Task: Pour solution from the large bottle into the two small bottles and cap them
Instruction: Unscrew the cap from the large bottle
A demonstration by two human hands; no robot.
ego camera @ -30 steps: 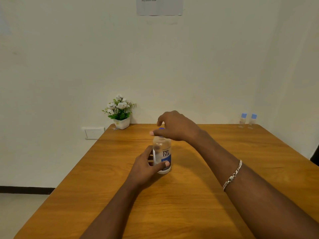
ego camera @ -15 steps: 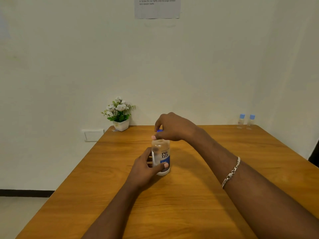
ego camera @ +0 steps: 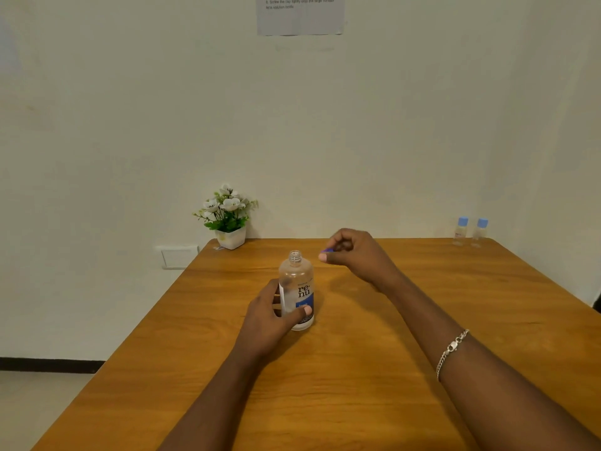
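Lower frame: I see both bare forearms over the brown wooden table, with a silver chain bracelet on the right forearm. Centre: my left hand wraps the lower body of the large clear plastic bottle with the blue-and-white label. The bottle stands upright on the table, its threaded neck uncapped. Just right of the neck, my right hand is curled, fingertips pinching a small blue screw cap, clear of the bottle. Far right corner: two small clear bottles with light-blue caps, upright, side by side, capped. Far left edge: white flowers in a white pot. Wall behind: white switch plate, printed paper sheet at top.
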